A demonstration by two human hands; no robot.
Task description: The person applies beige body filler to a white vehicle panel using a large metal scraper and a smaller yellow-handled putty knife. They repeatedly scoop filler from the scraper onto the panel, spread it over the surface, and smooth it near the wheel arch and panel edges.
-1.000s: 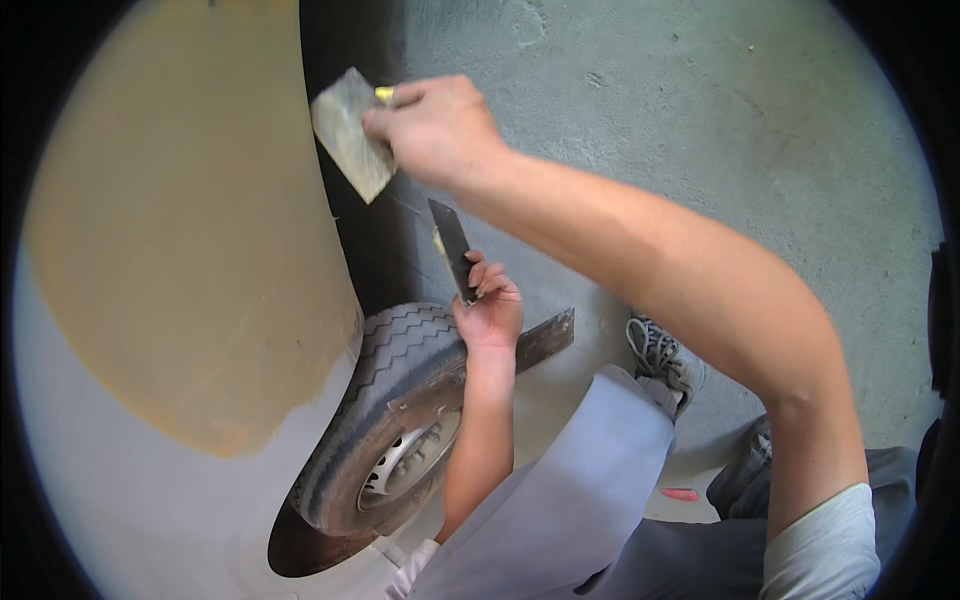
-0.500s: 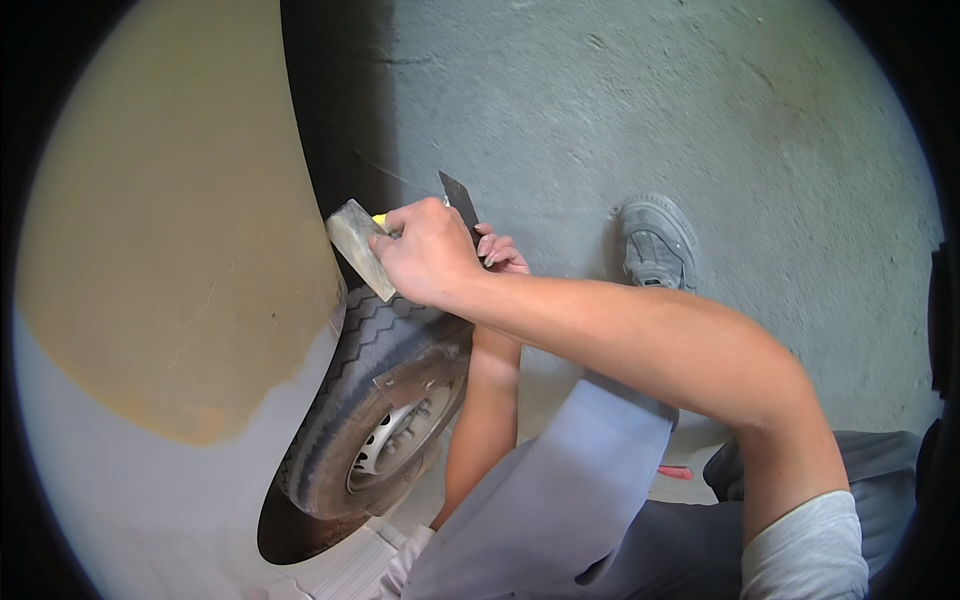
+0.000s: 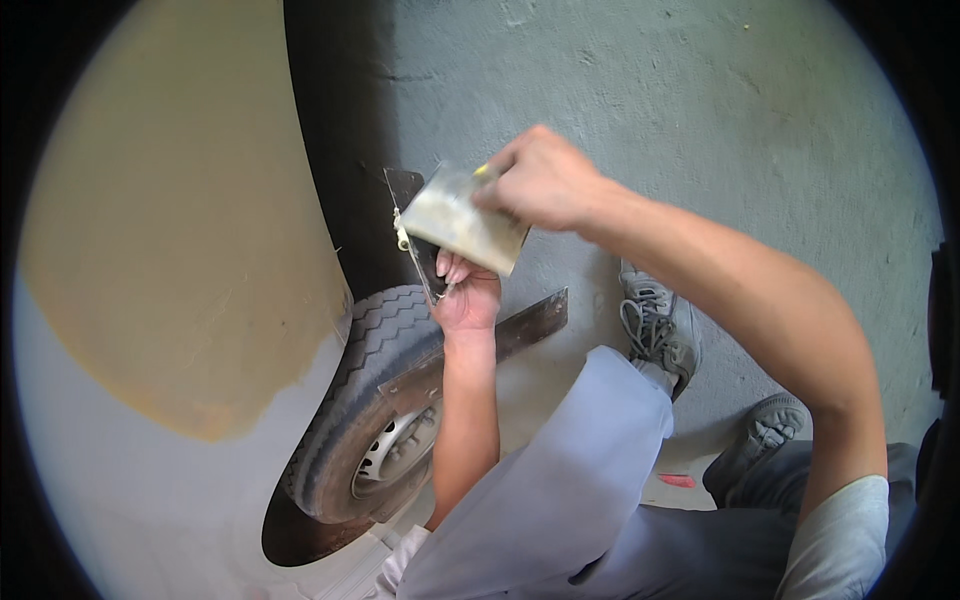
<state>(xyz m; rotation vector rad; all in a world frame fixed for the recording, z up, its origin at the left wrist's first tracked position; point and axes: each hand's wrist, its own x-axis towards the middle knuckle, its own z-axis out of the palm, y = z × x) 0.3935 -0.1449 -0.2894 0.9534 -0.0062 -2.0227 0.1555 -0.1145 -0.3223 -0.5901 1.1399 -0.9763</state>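
Observation:
My right hand [image 3: 545, 182] grips a putty spreader [image 3: 465, 222], a flat pale blade smeared with yellowish-grey paste. Below it, my left hand [image 3: 467, 295] holds a thin dark plate [image 3: 404, 186] edge-up, its fingers curled behind the plate and partly covered by the spreader. Cream putty [image 3: 402, 238] clings along the plate's left edge. The spreader overlaps the plate in view; whether they touch I cannot tell. Left of both hands, apart from them, curves a whitish vehicle panel [image 3: 130, 480] with a large beige filler patch [image 3: 190, 220] on it.
Under the panel sits a wheel [image 3: 400, 450] with a treaded tyre [image 3: 385, 320]. A dark flat strip [image 3: 535, 322] juts out behind my left forearm. My knee [image 3: 610, 390] and shoes [image 3: 660, 325] are to the right, and a small red object [image 3: 676, 480] lies on the grey floor [image 3: 780, 150].
My right hand has swung up and right, away from the panel's edge, carrying the spreader over the plate. My left hand has shifted slightly left and down, and the plate now shows putty on its edge.

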